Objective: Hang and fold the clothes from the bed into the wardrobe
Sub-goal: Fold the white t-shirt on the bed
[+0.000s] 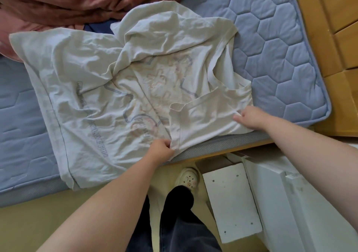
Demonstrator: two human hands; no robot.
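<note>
One white T-shirt [116,89] is what I have in hand, spread across the blue quilted mattress [280,48] with its hem toward my left and its collar end toward the right. Its faded print shows faintly through the cloth. It is far from flat: the upper part is bunched into deep creases, and a sleeve is turned in over the body near the bed's near edge. My left hand [161,150] has its fingers curled round a gather of fabric at that near edge, just where the turned-in sleeve meets the body. My right hand [249,117] pinches the shirt's edge farther right, near the mattress corner. Both hands hold cloth; neither is spread or flat. I judge this to be the very start of a fold, smoothing and squaring the shirt, with no neat fold made yet. Beyond the shirt a pink-brown blanket [67,1] lies heaped at the far side, and a strip of dark blue cloth [98,28] peeps out between the two; whether that is another garment to sort I cannot tell. No wardrobe, hanger or finished stack is in view, so nearly all the work seems left. Below, my light shoe [188,176] stands on the yellowish floor [29,222] beside a white board [230,199].
</note>
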